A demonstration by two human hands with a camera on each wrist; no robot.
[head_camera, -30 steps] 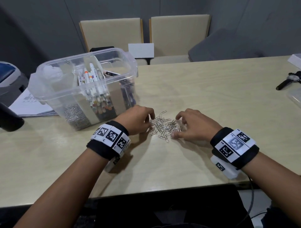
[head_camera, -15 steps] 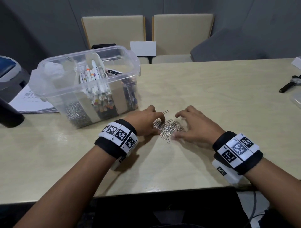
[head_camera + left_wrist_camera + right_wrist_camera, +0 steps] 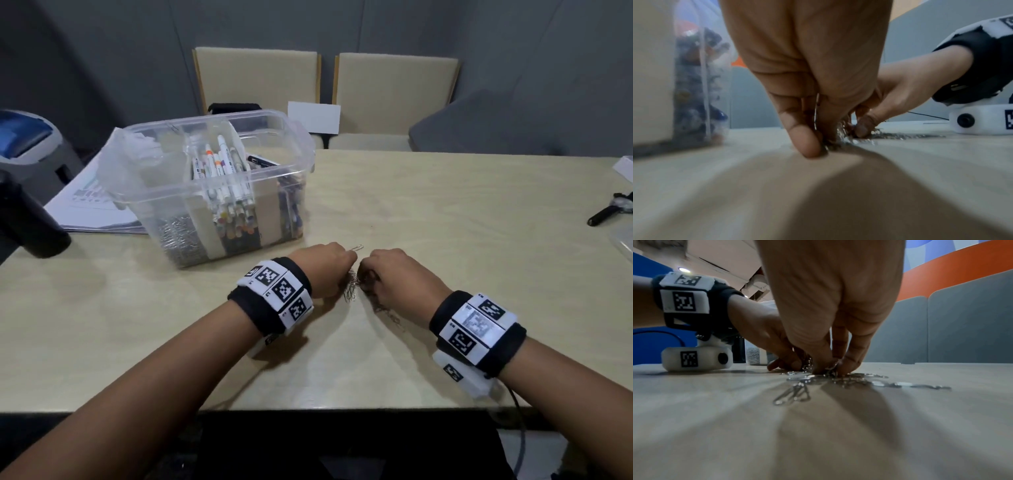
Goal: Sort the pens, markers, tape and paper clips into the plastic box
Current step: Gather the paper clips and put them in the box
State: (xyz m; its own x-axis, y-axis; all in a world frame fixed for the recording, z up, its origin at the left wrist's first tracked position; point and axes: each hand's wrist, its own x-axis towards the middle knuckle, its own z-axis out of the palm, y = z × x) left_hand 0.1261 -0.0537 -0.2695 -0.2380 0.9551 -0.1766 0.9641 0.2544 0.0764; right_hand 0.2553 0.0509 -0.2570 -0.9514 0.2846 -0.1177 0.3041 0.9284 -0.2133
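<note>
Pinching paper clips point(image 3: 352, 291) at frame centre on the worktop point(image 3: 445, 219) | we see left hand point(image 3: 322, 270) and right hand point(image 3: 397, 277) with fingers curled tight around the pile | plastic box point(image 3: 209, 185) upper left, markers point(image 3: 222, 178) inside.

I am looking at an office meeting room. A pale wooden table point(image 3: 445, 212) faces two beige upholstered chairs point(image 3: 257, 78), with grey partition panels point(image 3: 970, 327) behind and printed papers point(image 3: 85, 209) at the side.
</note>
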